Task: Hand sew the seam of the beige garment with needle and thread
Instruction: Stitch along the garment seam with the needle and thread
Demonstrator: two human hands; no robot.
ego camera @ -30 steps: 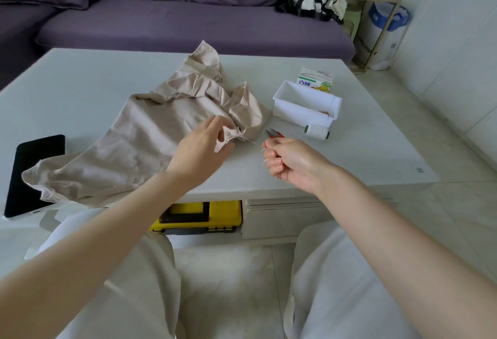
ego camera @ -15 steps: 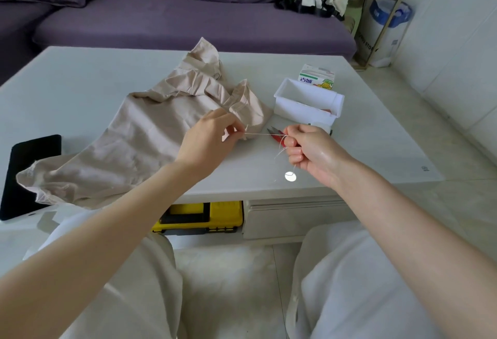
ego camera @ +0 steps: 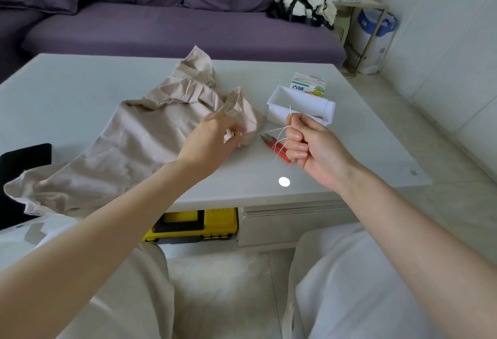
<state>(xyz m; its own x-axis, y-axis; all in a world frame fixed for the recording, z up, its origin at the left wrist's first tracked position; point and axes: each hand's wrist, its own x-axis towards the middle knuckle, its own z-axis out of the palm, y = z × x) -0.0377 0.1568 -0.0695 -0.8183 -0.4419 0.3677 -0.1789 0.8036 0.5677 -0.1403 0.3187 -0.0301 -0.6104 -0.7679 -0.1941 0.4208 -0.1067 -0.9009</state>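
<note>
My left hand [ego camera: 215,134] pinches a bunched fold of the garment [ego camera: 139,145], which lies spread across the table [ego camera: 67,91], so the seam is braced against the pull. My right hand [ego camera: 309,145] is curled round the needle [ego camera: 290,111], tip up, near the tray [ego camera: 298,104], with thread [ego camera: 277,130] leading toward the fold and loose strands over its fingers; I judge a stitch is being drawn through. The snips [ego camera: 274,143] lie on the table between my hands, handy for cutting.
</note>
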